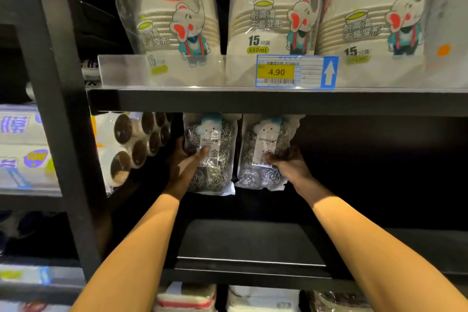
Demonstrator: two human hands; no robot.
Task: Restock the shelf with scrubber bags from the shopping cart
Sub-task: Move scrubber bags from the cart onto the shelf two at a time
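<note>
Two clear scrubber bags of steel-wool balls stand upright side by side at the back of the dark middle shelf (253, 243). My left hand (183, 167) grips the left scrubber bag (215, 175) by its left edge, thumb across the front label. My right hand (288, 162) holds the right scrubber bag (260, 149) at its right side, thumb on the front. Both forearms reach in over the shelf's front edge. The shopping cart is out of view.
Bags of paper bowls (268, 20) fill the shelf above, behind a clear rail with a 4.90 price tag (276, 72). Rolls with brown cores (136, 144) lie left of the scrubbers. A black upright post (63, 119) stands at left. To the right, the shelf is dark.
</note>
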